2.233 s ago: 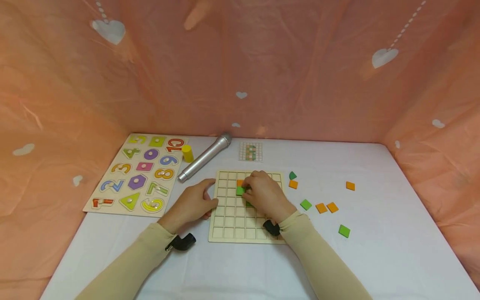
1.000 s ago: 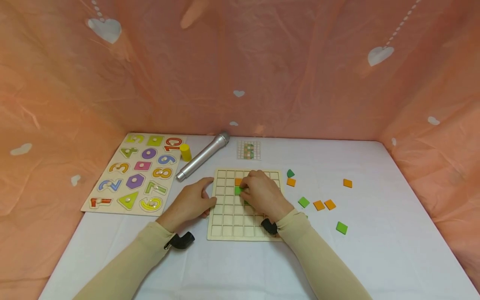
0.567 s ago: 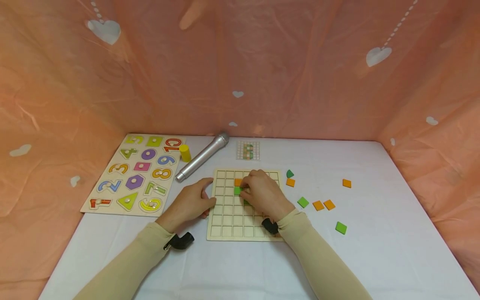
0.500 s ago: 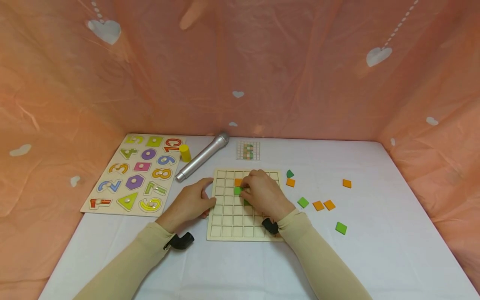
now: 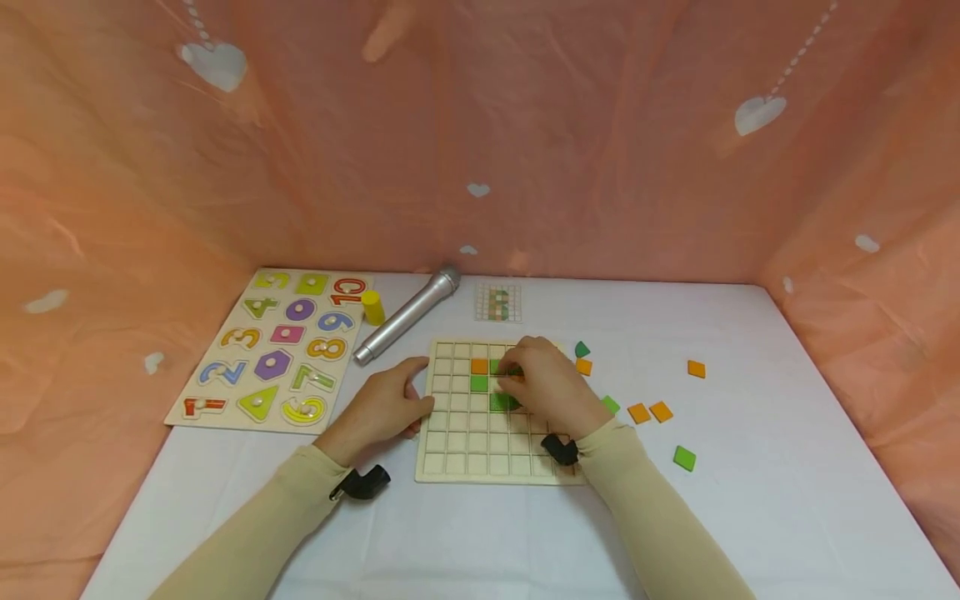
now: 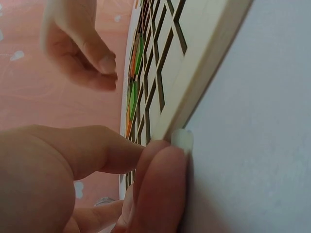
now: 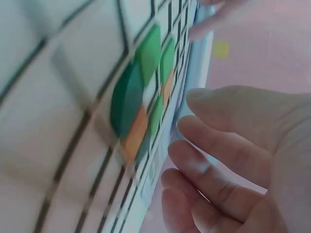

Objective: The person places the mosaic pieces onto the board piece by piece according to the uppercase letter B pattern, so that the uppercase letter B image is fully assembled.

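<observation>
A pale wooden grid board (image 5: 457, 442) lies mid-table. Its left edge is between my left hand's (image 5: 382, 408) thumb and fingers; the left wrist view shows them against the rim. My right hand (image 5: 551, 383) hovers over the upper right squares, fingers loosely bent, with nothing seen between them. An orange tile (image 5: 479, 367) sits above a green tile (image 5: 479, 383) in the grid. More green pieces (image 5: 499, 402) lie beside the right fingertips. In the right wrist view, a dark green rounded piece (image 7: 125, 104) sits between a light green tile (image 7: 149, 53) and an orange tile (image 7: 136, 133).
Loose orange tiles (image 5: 661, 411), green tiles (image 5: 684, 458) and a dark green rounded piece (image 5: 582, 350) lie right of the board. Behind it are a pattern card (image 5: 498, 302) and silver microphone (image 5: 408, 315). A yellow cylinder (image 5: 372, 307) stands near a number puzzle (image 5: 240, 392) at left.
My right hand has shifted right across the board and come away from the tiles. Green pieces it was covering now show. My left hand stays at the board's left edge.
</observation>
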Available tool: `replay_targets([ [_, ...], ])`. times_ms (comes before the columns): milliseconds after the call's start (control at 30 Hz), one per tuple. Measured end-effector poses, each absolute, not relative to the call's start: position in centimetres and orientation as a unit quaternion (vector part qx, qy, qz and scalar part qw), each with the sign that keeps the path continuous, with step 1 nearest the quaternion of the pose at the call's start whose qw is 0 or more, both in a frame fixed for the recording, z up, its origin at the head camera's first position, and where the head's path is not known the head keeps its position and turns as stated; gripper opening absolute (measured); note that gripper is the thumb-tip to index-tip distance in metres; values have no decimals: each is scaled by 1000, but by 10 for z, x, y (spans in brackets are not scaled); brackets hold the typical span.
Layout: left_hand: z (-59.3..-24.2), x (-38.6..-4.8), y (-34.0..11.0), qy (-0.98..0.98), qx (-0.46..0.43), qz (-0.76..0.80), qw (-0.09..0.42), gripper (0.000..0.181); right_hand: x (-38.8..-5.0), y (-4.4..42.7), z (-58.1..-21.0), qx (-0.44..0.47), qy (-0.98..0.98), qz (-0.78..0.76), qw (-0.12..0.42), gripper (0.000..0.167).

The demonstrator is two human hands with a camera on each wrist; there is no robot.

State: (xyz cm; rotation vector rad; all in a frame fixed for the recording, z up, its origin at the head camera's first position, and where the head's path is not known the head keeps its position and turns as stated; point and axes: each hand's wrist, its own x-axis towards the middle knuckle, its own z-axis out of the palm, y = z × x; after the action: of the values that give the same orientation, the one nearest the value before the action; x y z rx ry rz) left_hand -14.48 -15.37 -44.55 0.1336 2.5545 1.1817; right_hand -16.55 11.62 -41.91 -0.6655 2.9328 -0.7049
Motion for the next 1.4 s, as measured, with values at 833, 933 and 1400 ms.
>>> replay_targets([
  [833,-443,-144,-151,892,34,418,168,73,-117,280,-415,-66,979,-192,21,26],
  [933,-443,-144,-151,893,35,416,166,73,-114,288,-417,-54,981,-186,29,25],
  [1400,-443,-143,-151,893,38,418,163,73,-106,312,-426,-45,982,-179,43,27],
])
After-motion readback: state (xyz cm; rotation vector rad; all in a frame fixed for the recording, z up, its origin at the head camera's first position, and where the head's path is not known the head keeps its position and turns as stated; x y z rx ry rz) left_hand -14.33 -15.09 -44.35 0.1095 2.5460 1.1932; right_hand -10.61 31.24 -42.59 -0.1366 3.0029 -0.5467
